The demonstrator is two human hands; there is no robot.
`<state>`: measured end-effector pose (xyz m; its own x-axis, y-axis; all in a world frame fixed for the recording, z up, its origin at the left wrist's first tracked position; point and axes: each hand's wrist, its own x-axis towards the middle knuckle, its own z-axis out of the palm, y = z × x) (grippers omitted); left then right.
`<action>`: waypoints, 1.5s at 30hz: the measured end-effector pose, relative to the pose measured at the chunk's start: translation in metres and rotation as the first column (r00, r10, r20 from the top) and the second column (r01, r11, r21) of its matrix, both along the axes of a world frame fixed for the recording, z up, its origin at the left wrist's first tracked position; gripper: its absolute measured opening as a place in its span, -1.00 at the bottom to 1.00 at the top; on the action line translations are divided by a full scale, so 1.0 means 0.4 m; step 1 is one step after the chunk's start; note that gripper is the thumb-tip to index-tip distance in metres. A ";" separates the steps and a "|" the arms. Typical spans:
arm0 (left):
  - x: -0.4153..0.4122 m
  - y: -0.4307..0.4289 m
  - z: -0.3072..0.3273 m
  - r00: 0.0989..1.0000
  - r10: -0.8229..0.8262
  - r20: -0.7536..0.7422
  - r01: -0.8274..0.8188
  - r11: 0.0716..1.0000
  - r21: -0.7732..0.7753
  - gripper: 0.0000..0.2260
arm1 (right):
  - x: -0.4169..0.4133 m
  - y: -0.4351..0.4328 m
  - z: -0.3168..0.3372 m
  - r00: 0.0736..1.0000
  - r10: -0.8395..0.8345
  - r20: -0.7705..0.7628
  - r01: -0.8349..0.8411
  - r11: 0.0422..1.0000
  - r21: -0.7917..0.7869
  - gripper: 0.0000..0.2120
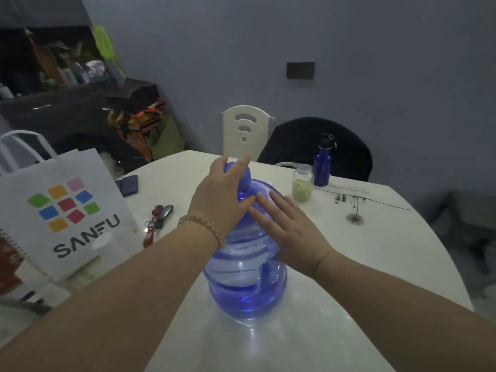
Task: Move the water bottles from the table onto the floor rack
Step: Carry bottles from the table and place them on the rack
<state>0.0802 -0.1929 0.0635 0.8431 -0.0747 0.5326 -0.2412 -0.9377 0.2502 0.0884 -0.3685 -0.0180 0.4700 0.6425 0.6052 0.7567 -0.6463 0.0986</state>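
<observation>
On worktop [349, 264]: big blue water jug [245, 285], upright, near centre.
Writing: "SANFU" on white paper bag [67, 210], left.
Left hand [222, 194] grip: closed around jug's cap.
Right hand [290, 232] grip: open, flat on jug's shoulder.

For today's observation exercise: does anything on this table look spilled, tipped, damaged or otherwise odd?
Nothing stands out. The large blue water jug stands upright under the left hand and right hand; no spill shows on the table.

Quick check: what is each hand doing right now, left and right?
Left hand: closed in a grip on the cap of the large blue water bottle.
Right hand: open, lying flat on the bottle's shoulder.
</observation>
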 end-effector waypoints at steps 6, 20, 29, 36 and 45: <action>-0.013 -0.015 -0.006 0.999 -0.023 0.039 0.025 0.999 -0.044 -0.48 | -0.020 -0.009 -0.003 0.996 -0.003 -0.087 -0.001 0.999 -0.039 -0.08; -0.200 -0.235 0.011 0.979 -0.201 -0.033 0.197 0.976 -0.096 -0.52 | -0.264 -0.238 0.007 0.975 -0.152 -0.160 0.136 0.985 -0.103 -0.12; -0.322 -0.505 0.017 0.946 -0.324 0.006 0.322 0.940 -0.114 -0.51 | -0.405 -0.528 0.014 0.950 -0.274 -0.152 0.242 0.950 -0.198 -0.12; -0.356 -0.624 0.014 0.956 -0.295 0.004 0.293 0.948 -0.128 -0.50 | -0.387 -0.687 0.017 0.981 -0.175 -0.090 0.152 0.964 -0.216 -0.10; -0.370 -0.617 0.018 0.988 -0.140 0.063 0.132 0.985 0.115 -0.35 | -0.345 -0.745 0.094 0.905 0.168 -0.391 -0.150 0.986 0.076 -0.12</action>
